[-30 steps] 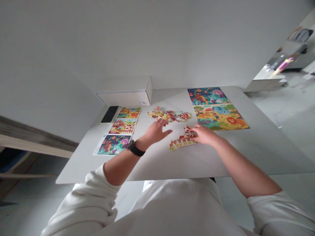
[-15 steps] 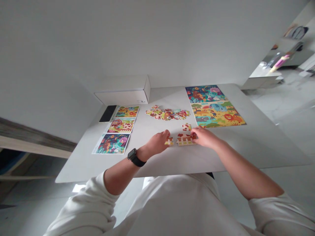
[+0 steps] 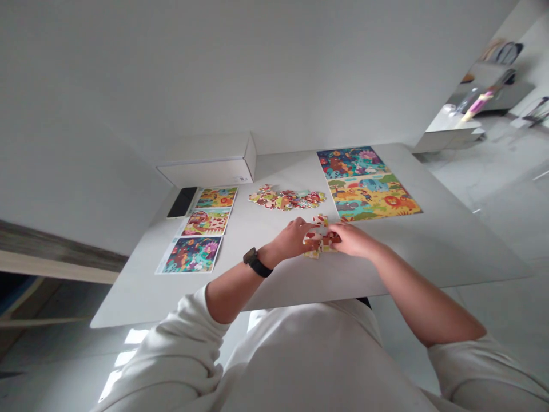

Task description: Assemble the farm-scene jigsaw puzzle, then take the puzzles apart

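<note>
My left hand (image 3: 294,236), with a black watch on the wrist, and my right hand (image 3: 349,238) meet over a small cluster of joined puzzle pieces (image 3: 318,240) with a fence pattern on the white table (image 3: 429,252). Both hands have fingers curled and pinched on the cluster from either side. A heap of loose puzzle pieces (image 3: 286,199) lies just beyond the hands. Two finished puzzles (image 3: 364,183) lie at the far right of the table.
Three picture cards (image 3: 201,229) lie in a column at the left, with a black phone (image 3: 182,201) beside the top one. A white box (image 3: 210,162) stands at the back against the wall. More furniture shows at the far right.
My left hand came back from the loose heap with a piece and moved right to the fence cluster. Both hands now press together on the joined pieces.
</note>
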Tool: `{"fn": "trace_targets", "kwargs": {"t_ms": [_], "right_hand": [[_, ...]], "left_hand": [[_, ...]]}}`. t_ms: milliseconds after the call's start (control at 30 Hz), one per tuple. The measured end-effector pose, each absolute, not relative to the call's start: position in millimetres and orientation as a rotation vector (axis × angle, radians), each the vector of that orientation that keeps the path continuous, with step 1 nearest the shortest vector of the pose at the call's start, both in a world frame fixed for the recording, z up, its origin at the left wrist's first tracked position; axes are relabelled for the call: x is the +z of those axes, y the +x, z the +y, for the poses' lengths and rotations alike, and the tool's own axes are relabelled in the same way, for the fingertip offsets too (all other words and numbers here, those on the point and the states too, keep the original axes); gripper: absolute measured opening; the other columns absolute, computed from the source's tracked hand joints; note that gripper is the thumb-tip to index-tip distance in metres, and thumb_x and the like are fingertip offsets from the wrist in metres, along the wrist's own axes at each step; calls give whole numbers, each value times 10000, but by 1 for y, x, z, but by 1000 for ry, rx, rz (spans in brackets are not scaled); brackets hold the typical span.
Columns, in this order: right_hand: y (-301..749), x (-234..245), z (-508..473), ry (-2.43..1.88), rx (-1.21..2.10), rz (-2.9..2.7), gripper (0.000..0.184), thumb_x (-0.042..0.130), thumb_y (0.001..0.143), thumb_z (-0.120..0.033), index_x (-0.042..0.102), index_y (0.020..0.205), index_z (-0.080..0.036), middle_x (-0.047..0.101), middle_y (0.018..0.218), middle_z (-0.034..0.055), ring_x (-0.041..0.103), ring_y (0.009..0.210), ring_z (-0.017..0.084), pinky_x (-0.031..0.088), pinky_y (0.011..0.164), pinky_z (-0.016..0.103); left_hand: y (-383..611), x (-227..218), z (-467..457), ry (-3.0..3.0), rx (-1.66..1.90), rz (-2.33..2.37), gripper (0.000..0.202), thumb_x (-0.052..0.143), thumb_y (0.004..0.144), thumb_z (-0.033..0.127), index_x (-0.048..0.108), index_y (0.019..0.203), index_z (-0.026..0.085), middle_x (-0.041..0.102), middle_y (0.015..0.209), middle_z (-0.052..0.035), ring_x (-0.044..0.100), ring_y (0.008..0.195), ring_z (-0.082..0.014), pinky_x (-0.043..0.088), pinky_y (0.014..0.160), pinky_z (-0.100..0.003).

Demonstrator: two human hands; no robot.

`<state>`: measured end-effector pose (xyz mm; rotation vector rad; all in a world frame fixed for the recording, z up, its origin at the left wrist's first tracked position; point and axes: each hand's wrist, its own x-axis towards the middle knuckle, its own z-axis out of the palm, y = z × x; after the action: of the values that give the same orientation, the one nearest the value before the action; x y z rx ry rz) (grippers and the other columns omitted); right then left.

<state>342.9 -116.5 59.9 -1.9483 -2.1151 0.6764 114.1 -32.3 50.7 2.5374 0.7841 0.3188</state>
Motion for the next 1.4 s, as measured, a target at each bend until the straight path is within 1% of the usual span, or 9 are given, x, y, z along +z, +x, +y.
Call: {"fn": "trace_targets", "kwargs": {"t_ms": [133, 267, 433, 567, 767, 967, 1133, 1267, 1400], "right_hand": [[357, 59, -126, -1977, 783, -1987, 228, 706, 900, -124, 722, 1101, -229, 797, 1009, 47, 727, 916, 210, 464, 757, 261], [379, 54, -122, -1995, 729, -1913, 176, 707, 927, -192, 724, 1100, -223, 794, 954, 37, 709, 844, 202, 449, 712, 264], [383, 55, -82, -1871, 818, -1839, 342, 715, 925, -194, 733, 1266, -215, 820, 1084, 65, 737, 915, 211, 523, 813, 282], [364, 61, -48, -2028, 802, -1932, 445, 772, 891, -187, 753, 1334, -224, 834, 1097, 82, 756, 954, 244, 523, 863, 301], [351, 58, -42, -2084, 557, -2143, 186, 797, 851, -213, 798, 1036, -201, 802, 1097, 119, 727, 1011, 274, 498, 807, 294], [347, 53, -44, -2068, 522, -2147, 420, 835, 819, -187, 747, 1229, -184, 751, 1239, 157, 706, 1122, 283, 519, 923, 309], [338, 58, -39, -2100, 630, -2153, 483, 877, 771, -201, 748, 1236, -198, 763, 1202, 142, 716, 1084, 292, 514, 891, 313], [340, 58, -43, -2059, 683, -2119, 259, 838, 781, -197, 736, 1018, -212, 758, 1078, 91, 695, 977, 247, 476, 790, 282], [350, 51, -40, -1913, 919, -1962, 89, 726, 875, -260, 652, 907, -221, 711, 869, 6, 634, 782, 179, 414, 656, 249]], "left_hand": [[123, 53, -31, 2641, 168, 706, 406, 858, 856, 418, 763, 1207, 238, 720, 1199, -109, 666, 1182, -296, 550, 1053, -392], [126, 58, -29, 2652, 85, 722, 354, 841, 874, 408, 745, 1144, 201, 738, 1174, -103, 684, 1139, -278, 556, 1011, -372], [128, 64, -28, 2623, 33, 789, 524, 876, 812, 406, 708, 1264, 200, 749, 1190, -96, 716, 1051, -266, 564, 915, -341], [119, 67, -28, 2552, 7, 797, 360, 861, 809, 353, 771, 1123, 201, 756, 1065, -80, 726, 949, -239, 559, 838, -304], [73, 60, -10, 2246, 356, 941, 175, 809, 848, 328, 752, 953, 201, 753, 1000, -50, 698, 813, -172, 549, 768, -288], [47, 56, 70, 1678, 830, 1128, 378, 884, 767, 331, 667, 1043, 189, 745, 886, -34, 703, 785, -179, 572, 719, -301], [73, 59, 113, 1931, 845, 1270, 282, 824, 841, 298, 699, 1072, 197, 751, 941, -61, 722, 884, -219, 577, 813, -346], [79, 47, 120, 2363, 823, 1459, 297, 769, 880, 271, 745, 1173, 230, 720, 1312, -129, 654, 1263, -336, 502, 1112, -498], [65, 23, 126, 2351, 942, 1605, 345, 633, 993, 322, 703, 1323, 251, 651, 1477, -133, 578, 1410, -317, 426, 1234, -494]]}}
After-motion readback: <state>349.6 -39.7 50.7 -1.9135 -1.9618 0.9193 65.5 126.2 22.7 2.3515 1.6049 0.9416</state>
